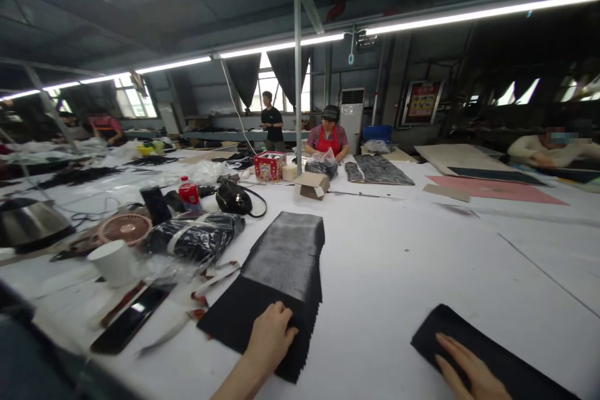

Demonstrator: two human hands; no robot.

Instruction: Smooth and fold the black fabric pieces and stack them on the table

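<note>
A stack of black fabric pieces [285, 256] lies on the white table, with a greyish sheen on its far part and jagged right edges. My left hand [272, 337] rests on the near part of this stack, its fingers curled together; whatever they may pinch is too small to tell. At the lower right is another black fabric piece [506, 356]. On its left part lies my right hand [469, 369], fingers extended and slightly apart, palm down.
Left of the stack are a black phone [134, 315], white cup [114, 262], pink fan [125, 229], plastic-wrapped black bundle [194, 237] and black bag [234, 197]. An open cardboard box [312, 185] stands beyond. Several people work farther back.
</note>
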